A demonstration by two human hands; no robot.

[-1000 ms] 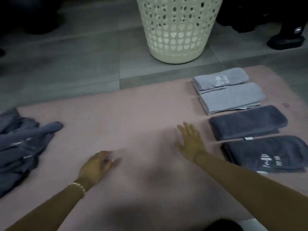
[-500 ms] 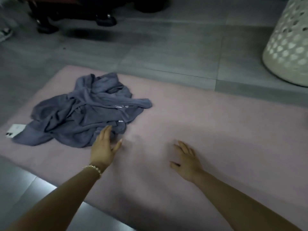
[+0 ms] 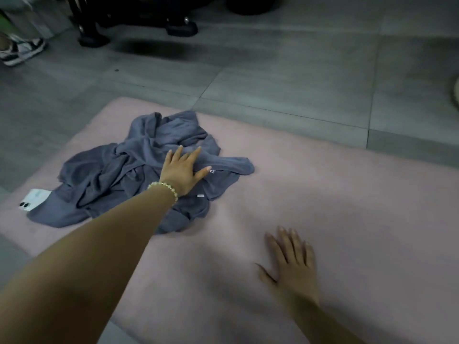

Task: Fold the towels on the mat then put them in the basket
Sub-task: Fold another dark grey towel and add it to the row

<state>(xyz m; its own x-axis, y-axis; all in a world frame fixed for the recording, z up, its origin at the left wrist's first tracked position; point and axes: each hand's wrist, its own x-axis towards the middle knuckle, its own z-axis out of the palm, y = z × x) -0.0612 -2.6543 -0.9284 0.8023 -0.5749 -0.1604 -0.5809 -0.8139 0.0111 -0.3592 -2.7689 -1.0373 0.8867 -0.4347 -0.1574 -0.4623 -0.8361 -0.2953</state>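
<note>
two bare forearms, no sleeves in view; a bracelet of pale round beads circles the wrist of the left hand

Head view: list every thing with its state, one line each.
Towels: unfolded, crumpled in a heap on the mat.
Left hand: fingers spread, resting on the towels.
Right hand: flat on the mat, holding nothing.
Phone: camera side up, at the heap's edge.
Mat: spread flat.

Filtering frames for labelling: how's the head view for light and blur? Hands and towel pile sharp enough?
Head view: dim, flat light; the left hand resting on the towel pile is fairly sharp, folds readable; the right hand on the mat is smeared, fingers soft; the floor falls off dark at the top.
</note>
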